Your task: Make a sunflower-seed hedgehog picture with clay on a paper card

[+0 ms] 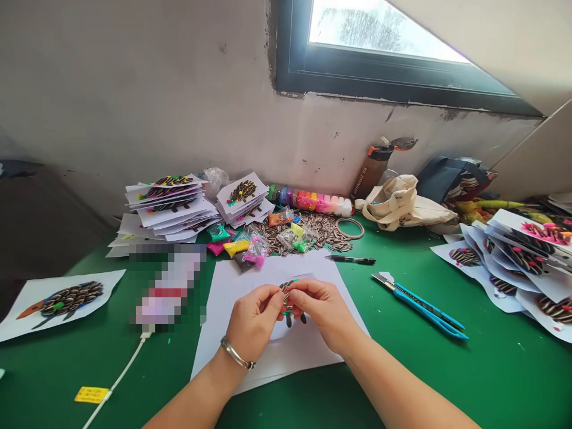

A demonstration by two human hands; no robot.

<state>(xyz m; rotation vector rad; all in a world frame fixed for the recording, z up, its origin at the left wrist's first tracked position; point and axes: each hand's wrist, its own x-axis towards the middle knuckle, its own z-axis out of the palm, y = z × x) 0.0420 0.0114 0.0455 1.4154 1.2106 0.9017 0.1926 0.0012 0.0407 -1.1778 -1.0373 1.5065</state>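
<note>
Both hands meet over white paper (223, 339) at the front middle of the green table. My left hand (255, 316), with a silver bracelet at the wrist, has thumb and forefinger pinched at a small seed-covered piece (286, 293) with green bits. From the right, my right hand (322, 311) pinches with its fingertips at the same spot; what it holds is too small to name. Two dark leg-like marks show on the paper just below the fingertips. Behind the paper lies a pile of striped sunflower seeds (317, 229) beside colored clay packets (241, 245).
Stacks of seed-decorated cards stand at back left (174, 208) and right (527, 262). A blue cutter (424, 307) and a black pen (351, 259) lie right of the paper. A phone-like blurred object with a white cable (129, 363) is left.
</note>
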